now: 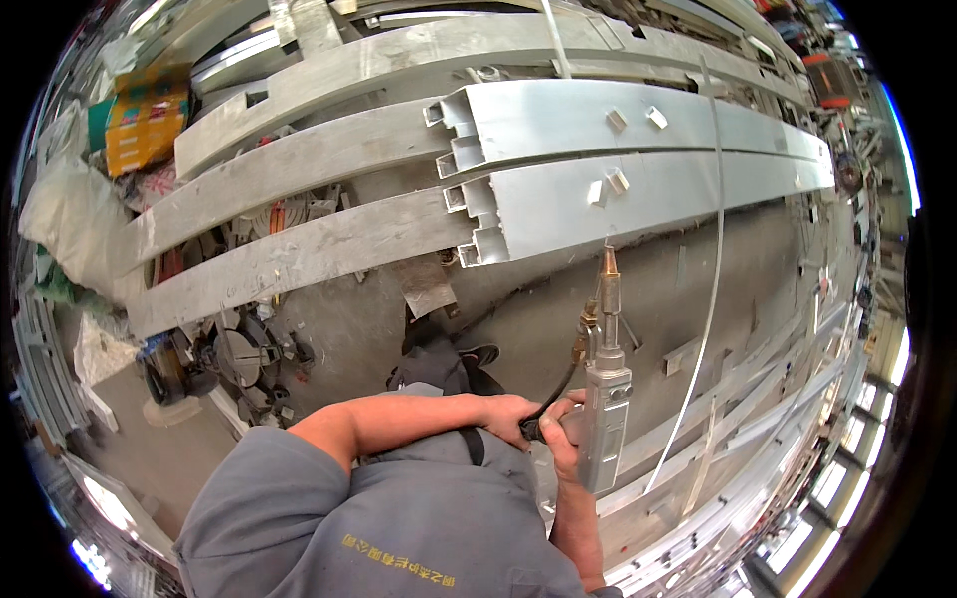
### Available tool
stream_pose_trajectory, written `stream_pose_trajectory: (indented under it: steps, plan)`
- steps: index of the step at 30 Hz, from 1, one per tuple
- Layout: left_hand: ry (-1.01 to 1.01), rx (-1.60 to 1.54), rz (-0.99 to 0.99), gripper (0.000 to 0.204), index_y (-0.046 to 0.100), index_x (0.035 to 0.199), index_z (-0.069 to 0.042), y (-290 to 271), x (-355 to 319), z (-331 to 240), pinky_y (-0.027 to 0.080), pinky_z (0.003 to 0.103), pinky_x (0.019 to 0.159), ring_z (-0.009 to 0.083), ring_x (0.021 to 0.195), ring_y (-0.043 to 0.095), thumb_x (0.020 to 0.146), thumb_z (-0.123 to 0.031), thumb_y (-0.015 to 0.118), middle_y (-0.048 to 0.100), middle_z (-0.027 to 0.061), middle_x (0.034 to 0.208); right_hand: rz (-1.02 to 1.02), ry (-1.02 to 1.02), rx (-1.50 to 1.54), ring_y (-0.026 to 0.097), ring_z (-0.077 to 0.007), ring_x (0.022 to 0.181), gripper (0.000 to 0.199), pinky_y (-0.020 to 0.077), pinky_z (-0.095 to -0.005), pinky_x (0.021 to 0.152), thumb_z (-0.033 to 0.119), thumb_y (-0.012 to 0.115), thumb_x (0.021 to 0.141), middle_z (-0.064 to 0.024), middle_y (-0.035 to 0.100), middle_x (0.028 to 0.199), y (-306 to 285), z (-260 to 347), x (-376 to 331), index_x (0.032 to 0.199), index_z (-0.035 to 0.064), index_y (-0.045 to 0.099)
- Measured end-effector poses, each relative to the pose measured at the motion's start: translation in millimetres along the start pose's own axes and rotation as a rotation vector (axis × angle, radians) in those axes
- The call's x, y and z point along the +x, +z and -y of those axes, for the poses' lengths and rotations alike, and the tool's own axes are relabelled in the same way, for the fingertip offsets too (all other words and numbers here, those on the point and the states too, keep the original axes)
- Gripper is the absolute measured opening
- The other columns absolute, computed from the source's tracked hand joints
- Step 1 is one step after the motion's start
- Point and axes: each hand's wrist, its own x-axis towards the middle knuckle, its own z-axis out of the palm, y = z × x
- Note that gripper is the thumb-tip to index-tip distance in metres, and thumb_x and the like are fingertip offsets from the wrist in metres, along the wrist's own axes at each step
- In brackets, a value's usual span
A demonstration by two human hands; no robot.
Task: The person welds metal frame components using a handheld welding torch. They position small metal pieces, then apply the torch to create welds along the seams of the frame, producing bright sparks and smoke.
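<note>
Now both hands [543, 424] grip welding torch [604, 399], nozzle near aluminium profiles [638, 189].

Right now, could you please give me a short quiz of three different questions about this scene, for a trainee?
1. True or false: the right hand holds the welding torch.
2. Multiple choice: the torch tip points toward A) the orange box, B) the aluminium profiles, C) the shoe.
3. Fill in: the left hand grips the black ____ beside the torch handle.

Key: 1 true; 2 B; 3 cable.
</note>
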Motion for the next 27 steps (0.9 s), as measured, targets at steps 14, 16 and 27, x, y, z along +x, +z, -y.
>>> stream_pose_trajectory:
  steps: [14, 16, 27]
  plan:
    - [0.006, -0.006, 0.095, 0.035, 0.068, 0.109, -0.008, -12.9, -1.5, -10.1, 0.052, 0.042, 0.084, 0.0342, 0.097, 0.067, 0.08, -0.027, 0.073, 0.071, 0.0168, 0.101, -0.107, 0.04, -0.085, 0.059, -0.0124, 0.077, 0.048, 0.0494, -0.0289, 0.071, -0.002, 0.071, 0.08, -0.0039, 0.061, 0.082, 7.8, -1.6, -15.0, 0.123, -0.0003, 0.05]
    - [-0.003, -0.002, 0.103, 0.036, 0.067, 0.11, -0.008, -15.3, -3.8, -10.2, 0.052, 0.042, 0.085, 0.034, 0.097, 0.067, 0.079, -0.027, 0.073, 0.071, 0.0169, 0.1, -0.094, 0.02, -0.089, 0.059, -0.0123, 0.077, 0.048, 0.0495, -0.0291, 0.071, -0.001, 0.072, 0.08, -0.004, 0.061, 0.082, 10.5, -0.4, -13.3, 0.122, -0.0002, 0.05]
    - [-0.021, -0.149, 0.131, 0.058, 0.058, 0.126, -0.007, 23.6, -26.0, 47.4, 0.051, 0.041, 0.087, 0.0334, 0.103, 0.067, 0.077, -0.029, 0.081, 0.069, 0.0177, 0.109, -0.156, 0.253, -0.002, 0.061, -0.0165, 0.077, 0.038, 0.0506, -0.0317, 0.077, -0.003, 0.07, 0.076, -0.006, 0.061, 0.08, 38.1, 5.5, -14.6, 0.108, -0.0013, 0.05]
